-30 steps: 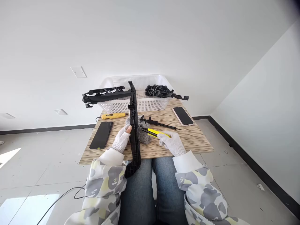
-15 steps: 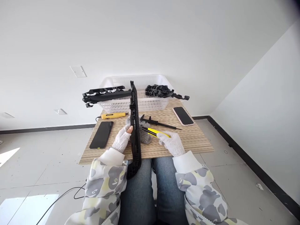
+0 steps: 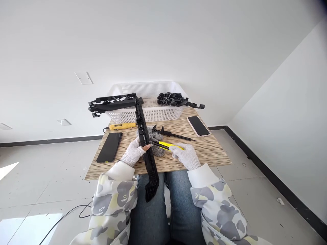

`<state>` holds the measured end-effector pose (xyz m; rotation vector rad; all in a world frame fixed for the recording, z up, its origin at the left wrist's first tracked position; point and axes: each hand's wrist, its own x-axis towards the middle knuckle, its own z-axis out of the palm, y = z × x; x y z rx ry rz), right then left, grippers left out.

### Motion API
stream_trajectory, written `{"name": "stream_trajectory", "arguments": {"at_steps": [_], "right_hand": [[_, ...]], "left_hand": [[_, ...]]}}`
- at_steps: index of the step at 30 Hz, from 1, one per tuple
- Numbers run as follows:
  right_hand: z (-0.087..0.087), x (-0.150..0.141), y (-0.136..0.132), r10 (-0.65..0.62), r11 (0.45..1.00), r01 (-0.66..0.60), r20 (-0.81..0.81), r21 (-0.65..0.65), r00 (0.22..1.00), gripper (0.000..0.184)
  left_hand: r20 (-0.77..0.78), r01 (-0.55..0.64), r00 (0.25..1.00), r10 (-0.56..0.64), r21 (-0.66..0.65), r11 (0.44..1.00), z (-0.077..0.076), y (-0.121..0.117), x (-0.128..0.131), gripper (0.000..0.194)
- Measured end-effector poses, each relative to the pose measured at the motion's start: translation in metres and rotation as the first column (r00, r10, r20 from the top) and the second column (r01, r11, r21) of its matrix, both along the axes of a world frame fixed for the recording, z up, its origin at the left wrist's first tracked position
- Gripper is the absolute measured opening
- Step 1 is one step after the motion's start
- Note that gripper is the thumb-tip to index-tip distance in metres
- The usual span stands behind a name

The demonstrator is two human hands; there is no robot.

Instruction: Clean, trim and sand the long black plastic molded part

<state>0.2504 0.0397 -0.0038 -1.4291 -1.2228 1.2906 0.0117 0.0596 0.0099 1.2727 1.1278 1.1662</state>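
My left hand (image 3: pixel 133 153), in a fingerless white glove, grips a long black plastic trim part (image 3: pixel 146 146) near its middle. The part stands on edge, its top near the basket and its lower end over my lap. My right hand (image 3: pixel 186 156), in a white knit glove, is closed around a yellow and black utility knife (image 3: pixel 167 145) whose tip points at the black part. Both hands hover over the striped wooden table (image 3: pixel 209 149). A grey glove (image 3: pixel 156 143) lies on the table under the knife.
A white plastic basket (image 3: pixel 153 102) stands at the back with black plastic parts (image 3: pixel 109 103) on its left rim and more (image 3: pixel 173 99) at its right. A black caliper (image 3: pixel 173 134), a yellow tool (image 3: pixel 122 126), a dark phone (image 3: pixel 109 147) and a pink-cased phone (image 3: pixel 198 126) lie on the table.
The black trim part has tilted: its top swung left toward the parts on the basket and its lower end moved right over my lap. The right hand with the knife barely moved.
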Motion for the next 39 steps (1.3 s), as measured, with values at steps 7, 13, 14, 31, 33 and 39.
{"name": "stream_trajectory", "arguments": {"at_steps": [7, 13, 14, 31, 33, 39], "right_hand": [[0.009, -0.001, 0.0, -0.184, 0.982, 0.172, -0.201, -0.076, 0.962, 0.051], [0.011, -0.003, -0.003, -0.15, 0.988, 0.142, -0.168, -0.058, 0.974, 0.046], [0.012, -0.003, -0.003, -0.146, 0.989, 0.139, -0.163, -0.056, 0.976, 0.047], [0.013, -0.002, -0.003, -0.117, 0.992, 0.106, -0.184, -0.066, 0.976, 0.045], [0.012, -0.002, -0.002, -0.118, 0.992, 0.106, -0.19, -0.073, 0.975, 0.045], [0.01, 0.003, -0.007, -0.131, 0.991, 0.135, -0.203, 0.004, 0.97, 0.053]], "left_hand": [[0.169, -0.036, 0.984, 0.06, -0.14, 0.989, 0.003, -0.007, 0.005, 0.069], [0.195, -0.047, 0.977, 0.082, -0.181, 0.982, 0.004, -0.008, 0.005, 0.068], [0.19, -0.048, 0.978, 0.084, -0.187, 0.981, 0.003, -0.008, 0.004, 0.067], [0.269, -0.069, 0.953, 0.137, -0.246, 0.967, 0.004, 0.0, 0.005, 0.067], [0.295, -0.072, 0.944, 0.145, -0.246, 0.967, 0.004, -0.001, 0.013, 0.062], [0.325, -0.054, 0.937, 0.128, -0.227, 0.972, 0.003, -0.014, 0.042, 0.061]]}}
